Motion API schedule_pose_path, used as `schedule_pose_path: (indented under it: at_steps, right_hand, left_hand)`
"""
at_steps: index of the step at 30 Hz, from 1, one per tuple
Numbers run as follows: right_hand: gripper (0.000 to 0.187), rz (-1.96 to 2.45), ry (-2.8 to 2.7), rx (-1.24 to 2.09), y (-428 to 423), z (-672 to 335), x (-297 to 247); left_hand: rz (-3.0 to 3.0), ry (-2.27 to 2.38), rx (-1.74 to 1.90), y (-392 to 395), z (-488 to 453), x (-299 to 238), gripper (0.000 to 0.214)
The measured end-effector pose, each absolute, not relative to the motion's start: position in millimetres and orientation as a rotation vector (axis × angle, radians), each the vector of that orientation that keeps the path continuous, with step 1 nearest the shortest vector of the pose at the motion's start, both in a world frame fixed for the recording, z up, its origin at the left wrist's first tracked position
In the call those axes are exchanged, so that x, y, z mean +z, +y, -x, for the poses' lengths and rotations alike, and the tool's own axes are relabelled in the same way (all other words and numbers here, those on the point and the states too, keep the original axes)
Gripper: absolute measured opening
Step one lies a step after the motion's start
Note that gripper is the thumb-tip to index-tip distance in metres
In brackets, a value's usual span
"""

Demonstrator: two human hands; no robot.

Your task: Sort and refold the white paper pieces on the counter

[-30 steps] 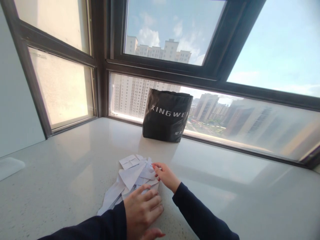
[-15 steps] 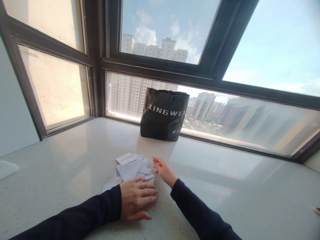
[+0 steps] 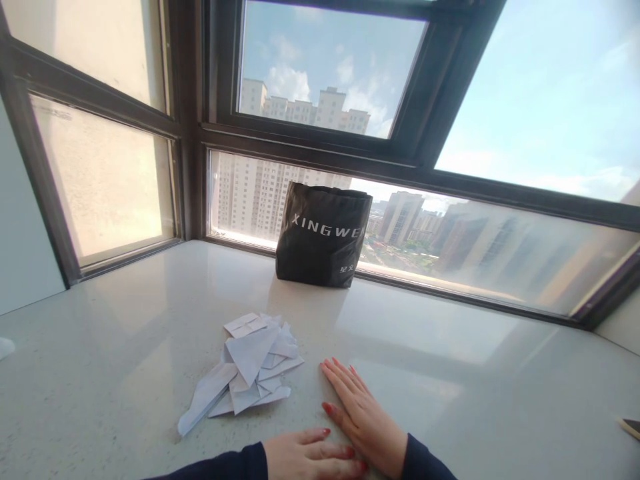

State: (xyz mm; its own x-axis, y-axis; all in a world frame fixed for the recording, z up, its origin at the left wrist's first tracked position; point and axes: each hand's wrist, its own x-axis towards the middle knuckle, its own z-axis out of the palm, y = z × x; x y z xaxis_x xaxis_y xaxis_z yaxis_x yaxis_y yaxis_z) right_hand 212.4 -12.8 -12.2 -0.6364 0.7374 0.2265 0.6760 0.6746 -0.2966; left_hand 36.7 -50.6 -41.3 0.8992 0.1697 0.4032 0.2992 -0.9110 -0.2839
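L hand (image 3: 303, 457) palm-down, low at btm edge, partly cut off; L fingers (image 3: 327, 451) extended, slightly spread, pointing R. R hand (image 3: 367, 417) a bit higher & further fwd, also palm-down, flat; R fingers (image 3: 345, 381) straight, close tog., pointing fwd-L, R thumb (image 3: 339, 415) held apart. L fingertips right by R wrist, contact unclear. L arm (image 3: 220, 468) & R arm (image 3: 425, 461) in dk navy slvs, come in from btm. Red nails, both.
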Motion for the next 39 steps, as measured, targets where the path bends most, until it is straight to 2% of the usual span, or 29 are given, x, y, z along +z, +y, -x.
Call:
schedule_pose_path:
  at_steps: [3,17,39]
  right_hand:
    - [0.048,1.122,-2.579,0.254,-11.8,-213.3,-12.5]
    - [0.045,1.179,-2.601,0.182,-15.9,-209.6,-12.4]
    - [0.047,1.175,-2.657,0.06,-17.2,-209.8,-10.5]
  left_hand:
    - [2.704,-0.328,-0.56,-45.5,-37.9,-57.7,0.036]
    - [2.725,-0.286,-0.61,-44.6,-38.5,-66.1,0.041]
    - [2.923,-0.362,-0.548,-51.5,-36.9,-56.4,0.04]
